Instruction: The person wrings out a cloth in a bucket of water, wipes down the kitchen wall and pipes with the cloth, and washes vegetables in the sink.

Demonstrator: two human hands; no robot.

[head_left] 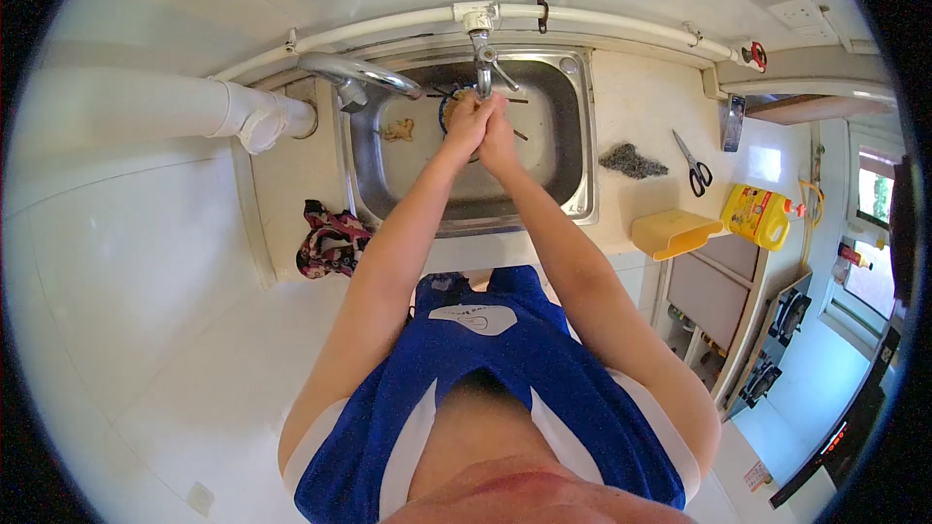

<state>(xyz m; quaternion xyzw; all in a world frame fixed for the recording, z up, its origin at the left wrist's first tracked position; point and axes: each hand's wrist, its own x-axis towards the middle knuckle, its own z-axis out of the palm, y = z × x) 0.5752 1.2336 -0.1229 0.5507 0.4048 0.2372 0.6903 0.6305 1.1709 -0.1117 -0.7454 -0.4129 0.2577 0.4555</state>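
My left hand (467, 124) and my right hand (498, 128) are closed together right under the tap (483, 68), above the sink (388, 170). Whether anything lies between them is hidden. Below and partly behind my hands is a bowl with a blue rim (446, 114). Dark thin sticks, likely chopsticks (517, 101), show around it. A knobbly tan piece resembling ginger (397, 130) lies on the sink floor to the left.
A curved metal pipe (359, 72) reaches over the sink's left side. Patterned cloth (330, 239) lies on the left counter. To the right are a grey scouring pad (633, 161), scissors (697, 170), a yellow container (670, 233), a yellow jug (760, 215) and a phone (734, 123).
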